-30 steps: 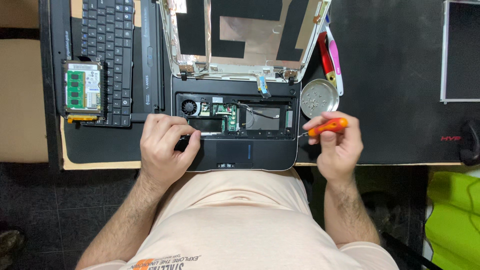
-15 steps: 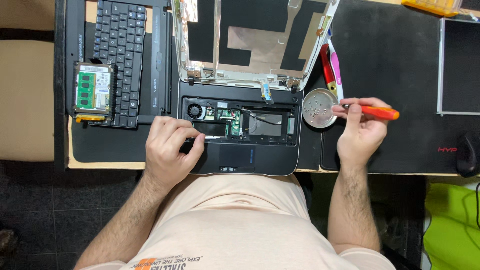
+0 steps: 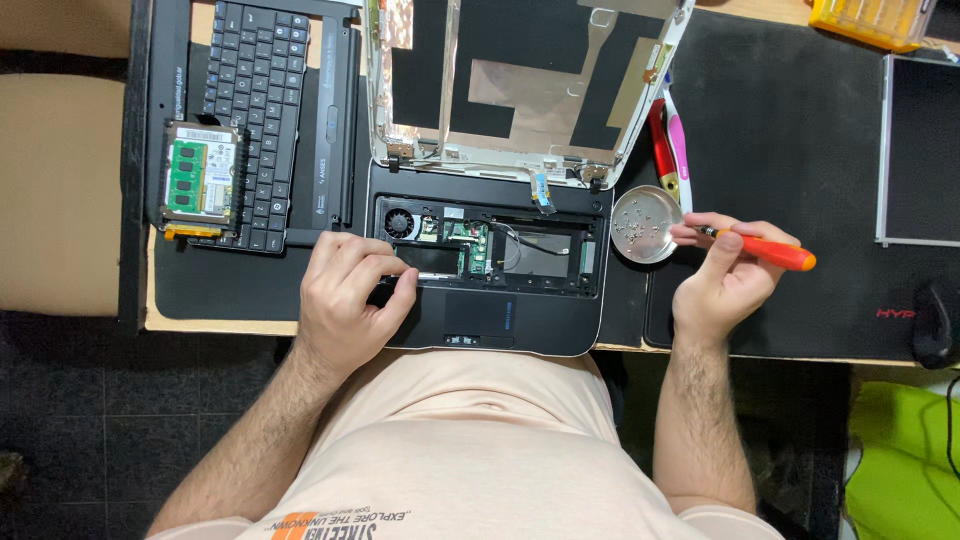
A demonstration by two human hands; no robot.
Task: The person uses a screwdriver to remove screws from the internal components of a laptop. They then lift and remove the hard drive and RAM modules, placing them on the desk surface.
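An opened laptop base (image 3: 520,315) lies in front of me with its fan and circuit boards exposed. My left hand (image 3: 345,295) rests on its left palm-rest edge, fingers curled against the inner frame. My right hand (image 3: 725,280) is shut on an orange-handled screwdriver (image 3: 770,250), its tip pointing left over a small round metal dish (image 3: 645,225) holding several screws. The stripped lid shell (image 3: 520,80) stands open behind the base.
A detached keyboard (image 3: 260,110) lies at the left with a drive and green memory module (image 3: 200,180) on it. Red and pink tools (image 3: 665,150) lie by the lid. A screen panel (image 3: 920,150) sits far right, a yellow box (image 3: 870,20) at the top.
My right hand has carried the screwdriver from the laptop's right edge out to the metal dish. My left hand has stayed on the base.
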